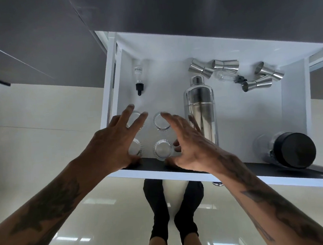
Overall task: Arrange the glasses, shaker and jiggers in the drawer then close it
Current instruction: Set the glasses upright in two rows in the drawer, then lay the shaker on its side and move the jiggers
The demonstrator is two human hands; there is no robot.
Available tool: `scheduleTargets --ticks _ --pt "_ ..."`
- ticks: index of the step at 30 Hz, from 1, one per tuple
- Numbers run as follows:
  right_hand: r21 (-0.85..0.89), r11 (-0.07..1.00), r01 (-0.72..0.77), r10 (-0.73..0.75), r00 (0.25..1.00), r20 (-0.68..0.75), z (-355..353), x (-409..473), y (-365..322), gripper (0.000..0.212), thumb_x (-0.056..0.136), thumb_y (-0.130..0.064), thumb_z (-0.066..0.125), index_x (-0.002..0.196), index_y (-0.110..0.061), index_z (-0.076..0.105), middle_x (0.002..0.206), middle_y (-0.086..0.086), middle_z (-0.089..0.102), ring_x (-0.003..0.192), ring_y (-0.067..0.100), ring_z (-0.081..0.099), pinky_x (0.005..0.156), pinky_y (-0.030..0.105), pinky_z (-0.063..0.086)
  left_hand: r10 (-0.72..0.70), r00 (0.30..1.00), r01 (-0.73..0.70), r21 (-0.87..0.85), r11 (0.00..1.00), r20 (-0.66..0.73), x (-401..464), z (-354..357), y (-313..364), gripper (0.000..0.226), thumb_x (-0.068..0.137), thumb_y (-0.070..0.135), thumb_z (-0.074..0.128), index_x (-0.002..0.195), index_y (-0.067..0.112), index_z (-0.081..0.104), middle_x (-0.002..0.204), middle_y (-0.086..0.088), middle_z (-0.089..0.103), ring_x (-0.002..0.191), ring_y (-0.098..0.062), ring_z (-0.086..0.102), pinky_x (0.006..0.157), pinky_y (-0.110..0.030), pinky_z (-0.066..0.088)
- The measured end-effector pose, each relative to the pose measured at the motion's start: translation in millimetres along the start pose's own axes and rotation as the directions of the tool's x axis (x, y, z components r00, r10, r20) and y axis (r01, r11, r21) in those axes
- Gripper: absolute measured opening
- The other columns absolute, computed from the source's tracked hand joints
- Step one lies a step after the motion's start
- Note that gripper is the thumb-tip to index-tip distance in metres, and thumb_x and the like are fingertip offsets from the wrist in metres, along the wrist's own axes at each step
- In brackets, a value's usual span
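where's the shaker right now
In the head view the shaker lies on its side in the middle of the open drawer, just right of the four glasses, with the jiggers beyond its cap.

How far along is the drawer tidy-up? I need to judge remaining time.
Looks done: four glasses stand in a square. In hand: left hand and right hand flank them, open. Left: shaker lies flat, jiggers lie scattered at the back, and the drawer is open.

Head camera looks steeply down, close over the open drawer (228,47)
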State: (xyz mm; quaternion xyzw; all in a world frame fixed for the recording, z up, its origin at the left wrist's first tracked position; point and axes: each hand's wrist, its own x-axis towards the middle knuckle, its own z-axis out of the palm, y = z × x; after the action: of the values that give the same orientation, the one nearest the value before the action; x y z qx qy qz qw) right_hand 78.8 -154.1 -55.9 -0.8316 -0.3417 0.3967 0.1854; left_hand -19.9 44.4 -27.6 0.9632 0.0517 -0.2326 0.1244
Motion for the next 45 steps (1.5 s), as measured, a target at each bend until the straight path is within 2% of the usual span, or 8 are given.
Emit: scheduleTargets --ticks 4,8,10,14,26,34,41,45 --pt "0.052 0.999 0.012 -0.012 1.000 -0.008 -3 -6 -4 0.118 0.067 -0.038 0.083 0.149 -0.046 -0.002 0.158 -0.004 0.022 0.128 0.014 0.055 0.124 0.041 -0.007 0.020 1.000 -0.020 0.004 1.000 0.019 0 -3 -1 0.118 0.064 0.054 0.081 0.154 0.028 0.008 0.163 -0.008 0.005 0.136 -0.031 0.038 0.077 -0.039 0.058" --pt "0.165 0.983 -0.078 0.124 0.949 -0.291 -28 -21 9 0.081 0.076 -0.051 0.071 0.144 -0.038 0.029 0.142 -0.002 0.042 0.108 0.016 0.061 0.090 0.033 0.051 0.004 1.000 -0.003 -0.066 0.998 0.013 10 -16 3 0.111 0.066 0.059 0.077 0.153 0.028 0.017 0.163 -0.004 0.008 0.142 -0.031 0.031 0.089 -0.047 0.053" --pt "0.070 0.962 -0.264 0.266 0.849 -0.457 -40 -23 22 0.076 0.074 -0.057 0.067 0.137 -0.025 0.038 0.129 0.005 0.050 0.107 0.024 0.059 0.079 0.031 0.046 0.009 0.994 -0.021 -0.114 0.993 -0.108 20 -24 11 0.091 0.073 0.056 0.073 0.148 0.023 0.033 0.157 -0.008 0.027 0.137 -0.032 0.039 0.092 -0.049 0.051" --pt "0.118 0.830 -0.545 0.557 0.809 -0.187 -43 -16 40 0.097 0.067 -0.057 0.079 0.139 -0.022 0.025 0.124 0.009 0.052 0.106 0.028 0.059 0.089 0.040 0.052 0.025 0.965 -0.081 -0.204 0.976 -0.263 59 -42 42 0.060 0.086 0.042 0.064 0.138 0.015 0.048 0.141 -0.011 0.047 0.129 -0.030 0.047 0.096 -0.047 0.051" --pt "-0.150 0.882 -0.446 0.436 0.895 -0.096 -76 -55 101 0.082 0.067 -0.017 0.084 0.134 -0.026 0.037 0.134 0.001 0.043 0.106 0.019 0.038 0.077 0.030 0.041 0.375 0.927 -0.375 -0.002 0.927 -0.009 135 -29 113 0.071 0.091 0.032 0.058 0.151 0.021 0.022 0.160 -0.009 0.022 0.143 -0.026 0.027 0.111 -0.045 0.032" --pt "-0.129 0.952 -0.277 0.278 0.960 -0.013 -66 -74 100 0.068 0.076 -0.001 0.069 0.131 -0.033 0.045 0.141 -0.006 0.039 0.123 0.020 0.037 0.093 0.034 0.046 0.335 0.933 -0.335 -0.020 0.942 0.129 88 22 128 0.063 0.089 0.056 0.047 0.143 0.031 0.028 0.125 -0.008 0.048 0.106 -0.024 0.053 0.087 -0.039 0.050" --pt "-0.038 0.870 -0.491 0.428 0.792 -0.436 -94 -118 135 0.047 0.085 -0.041 0.065 0.131 -0.030 0.058 0.138 0.000 0.053 0.127 0.025 0.047 0.099 0.038 0.044 0.280 0.958 -0.270 -0.120 0.955 0.067 74 22 135 0.044 0.094 0.045 0.045 0.135 0.028 0.041 0.124 -0.004 0.050 0.110 -0.022 0.052 0.088 -0.035 0.051" --pt "-0.056 0.799 -0.598 0.560 0.775 -0.293 -91 -138 157 0.055 0.083 -0.048 0.066 0.134 -0.031 0.056 0.137 0.005 0.052 0.123 0.032 0.050 0.100 0.040 0.045 0.248 0.968 -0.240 -0.152 0.959 0.033 73 23 141 0.040 0.096 0.045 0.044 0.132 0.027 0.045 0.123 -0.001 0.053 0.111 -0.020 0.051 0.091 -0.035 0.048"
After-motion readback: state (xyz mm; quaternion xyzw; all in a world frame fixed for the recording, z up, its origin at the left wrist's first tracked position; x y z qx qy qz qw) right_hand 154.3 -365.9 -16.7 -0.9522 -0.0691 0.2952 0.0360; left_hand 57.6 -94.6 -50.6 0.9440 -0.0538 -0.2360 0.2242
